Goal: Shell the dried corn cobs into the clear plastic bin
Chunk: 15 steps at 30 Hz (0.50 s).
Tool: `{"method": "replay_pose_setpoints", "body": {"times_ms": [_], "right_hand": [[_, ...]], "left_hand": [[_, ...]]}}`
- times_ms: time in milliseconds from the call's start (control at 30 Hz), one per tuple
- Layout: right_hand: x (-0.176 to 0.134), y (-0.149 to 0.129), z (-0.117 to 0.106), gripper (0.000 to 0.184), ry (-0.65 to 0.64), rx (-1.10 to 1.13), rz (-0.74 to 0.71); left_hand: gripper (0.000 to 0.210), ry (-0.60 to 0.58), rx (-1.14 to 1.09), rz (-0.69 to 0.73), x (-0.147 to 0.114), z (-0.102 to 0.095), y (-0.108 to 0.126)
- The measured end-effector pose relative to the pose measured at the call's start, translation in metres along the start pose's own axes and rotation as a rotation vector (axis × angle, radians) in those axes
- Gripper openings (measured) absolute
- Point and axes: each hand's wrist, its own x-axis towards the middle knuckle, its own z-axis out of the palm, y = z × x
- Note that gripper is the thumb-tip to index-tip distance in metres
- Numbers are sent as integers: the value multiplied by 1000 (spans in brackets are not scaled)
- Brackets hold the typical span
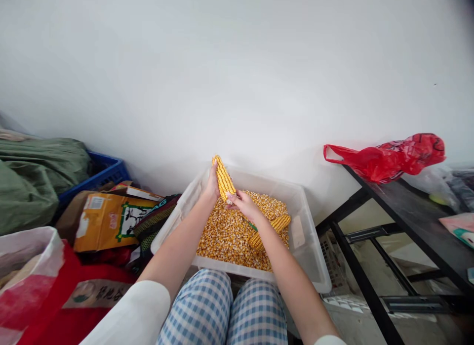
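An ear of corn (223, 178) is held tilted above a translucent plastic bin (301, 201). My left hand (212, 181) is wrapped along its left side, closed on it. At the lower end, my right hand (242, 204) grips the ear with its fingertips. Loose yellow corn kernels (229, 241) fill much of the bin below. A second ear of corn (280, 223) lies on the kernels, partly hidden by my right forearm. Something green shows beside that forearm, too covered to name.
To the left stand a blue crate (107, 169) with green cloth, a yellow cardboard box (99, 221) and a red bag (85, 285). At right, a black table (418, 206) holds a red plastic bag (392, 157). A white wall (237, 78) rises behind the bin.
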Motion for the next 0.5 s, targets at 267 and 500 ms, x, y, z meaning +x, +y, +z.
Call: {"method": "replay_pose_setpoints", "body": {"times_ms": [267, 500], "right_hand": [[0, -4, -1, 49, 31, 18, 85], [-1, -4, -5, 47, -47, 90, 31]], "left_hand": [[48, 9, -9, -2, -4, 3, 2], [48, -4, -25, 12, -4, 3, 2]]}}
